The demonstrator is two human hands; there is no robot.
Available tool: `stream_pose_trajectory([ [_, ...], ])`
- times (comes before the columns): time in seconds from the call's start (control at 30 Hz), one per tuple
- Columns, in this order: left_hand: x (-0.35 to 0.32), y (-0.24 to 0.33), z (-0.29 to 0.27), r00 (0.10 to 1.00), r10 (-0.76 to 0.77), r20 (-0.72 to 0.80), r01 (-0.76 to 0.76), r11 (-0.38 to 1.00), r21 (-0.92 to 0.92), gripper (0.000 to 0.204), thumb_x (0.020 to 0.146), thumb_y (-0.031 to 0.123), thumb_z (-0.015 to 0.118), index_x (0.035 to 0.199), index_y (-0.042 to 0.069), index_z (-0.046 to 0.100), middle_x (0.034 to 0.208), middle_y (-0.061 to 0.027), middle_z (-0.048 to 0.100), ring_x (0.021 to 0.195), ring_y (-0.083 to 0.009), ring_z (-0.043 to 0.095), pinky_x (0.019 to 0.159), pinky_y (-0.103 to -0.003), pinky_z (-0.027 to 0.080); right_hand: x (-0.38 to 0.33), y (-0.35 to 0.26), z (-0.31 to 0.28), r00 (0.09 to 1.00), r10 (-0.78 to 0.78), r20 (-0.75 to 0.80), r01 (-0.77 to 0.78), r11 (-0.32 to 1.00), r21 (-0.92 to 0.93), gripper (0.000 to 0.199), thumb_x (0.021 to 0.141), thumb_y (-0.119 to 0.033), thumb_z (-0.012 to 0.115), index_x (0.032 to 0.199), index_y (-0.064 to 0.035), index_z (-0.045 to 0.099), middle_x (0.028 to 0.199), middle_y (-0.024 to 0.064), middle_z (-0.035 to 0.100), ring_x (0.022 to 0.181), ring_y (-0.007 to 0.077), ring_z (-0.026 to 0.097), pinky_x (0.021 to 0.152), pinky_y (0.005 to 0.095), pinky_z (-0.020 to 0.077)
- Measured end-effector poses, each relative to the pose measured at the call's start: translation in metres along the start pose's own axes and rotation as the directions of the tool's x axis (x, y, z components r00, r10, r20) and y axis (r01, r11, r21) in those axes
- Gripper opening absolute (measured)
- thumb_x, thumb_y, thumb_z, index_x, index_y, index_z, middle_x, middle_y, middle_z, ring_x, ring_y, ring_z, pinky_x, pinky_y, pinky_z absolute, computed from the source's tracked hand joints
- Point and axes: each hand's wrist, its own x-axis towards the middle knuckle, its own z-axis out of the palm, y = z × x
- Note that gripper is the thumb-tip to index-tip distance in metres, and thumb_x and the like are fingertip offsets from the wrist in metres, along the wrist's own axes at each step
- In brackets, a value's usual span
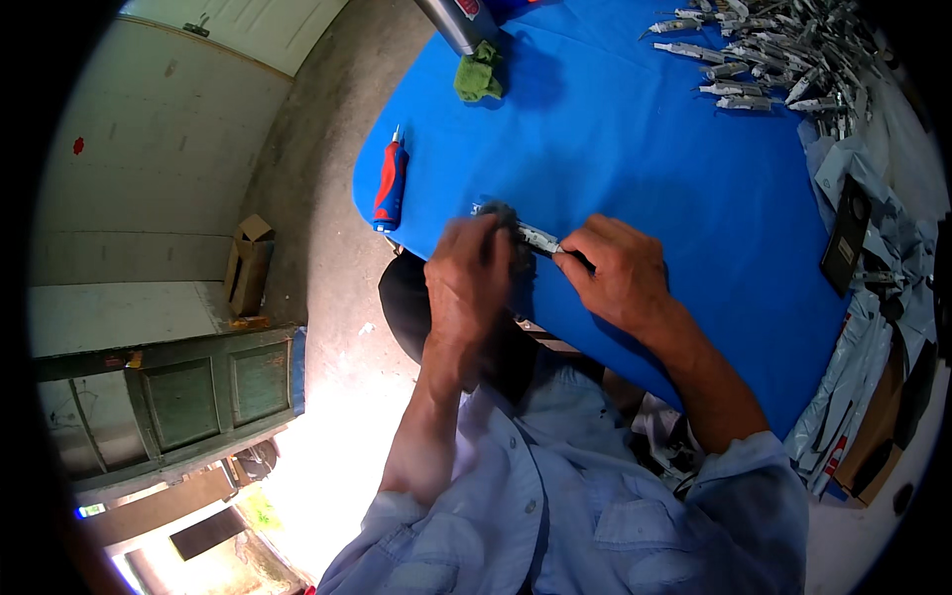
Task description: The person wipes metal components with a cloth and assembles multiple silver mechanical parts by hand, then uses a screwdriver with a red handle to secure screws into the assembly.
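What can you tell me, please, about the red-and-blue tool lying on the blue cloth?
The red-and-blue tool is slender, with a thick handle that looks like plastic: blue at its lower end, mostly red higher up. A thin, pale, metallic-looking tip extends from the far end. It lies on the blue cloth near the table's left edge, its tip pointing away from the person. Only the cloth visibly touches it; neither hand does. Finer details are too small to tell.

Slim device in right grip
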Motion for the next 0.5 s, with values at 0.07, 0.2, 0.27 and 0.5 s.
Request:
stream_pose_trajectory([
  [0.07,0.006,-0.006,-0.007,0.999,-0.015,-0.039,0.017,0.999,0.028,0.017,0.094,0.011,0.075,0.11,0.005,0.074,0.098,-0.017,0.072,0.088,-0.0377,0.073,0.076,-0.045,0.059,0.001,-0.002,0.0,1.0,0.016,0.012,-0.016,1.0,0.019,0.017,0.084,-0.016,0.08,0.083,-0.0087,0.066,0.08,0.0072,0.06,0.074,0.029,0.065,0.06,0.0444,0.0491],
  [0.2,0.012,0.004,-0.014,1.0,-0.009,0.01,0.009,0.999,0.033,0.017,0.093,0.009,0.075,0.11,0.004,0.074,0.098,-0.0166,0.072,0.087,-0.0355,0.073,0.076,-0.043,0.059,0.0,0.001,0.003,0.998,0.056,-0.003,-0.055,0.996,0.063,0.017,0.082,-0.014,0.081,0.081,-0.0079,0.065,0.08,0.0085,0.06,0.075,0.0317,0.065,0.061,0.0464,0.0491],
  [0.27,0.006,0.022,-0.007,0.995,0.104,0.007,-0.104,0.995,-0.003,0.018,0.092,0.007,0.077,0.11,0.002,0.074,0.099,-0.0164,0.072,0.086,-0.0316,0.074,0.076,-0.039,0.059,-0.001,0.003,0.002,0.998,0.057,-0.018,-0.056,0.998,0.041,0.018,0.08,-0.013,0.081,0.081,-0.0074,0.065,0.081,0.0092,0.061,0.076,0.0334,0.065,0.062,0.0476,0.0494],
  [0.5,-0.004,0.034,0.009,0.975,0.17,0.146,-0.17,0.985,-0.01,0.017,0.088,0.005,0.078,0.105,0.005,0.076,0.093,-0.0141,0.071,0.078,-0.0326,0.073,0.067,-0.039,0.058,0.002,0.0,-0.003,0.998,0.057,0.024,-0.058,0.998,0.029,0.017,0.079,-0.011,0.081,0.081,-0.0077,0.065,0.082,0.0096,0.063,0.079,0.0341,0.067,0.064,0.048,0.0501],
])
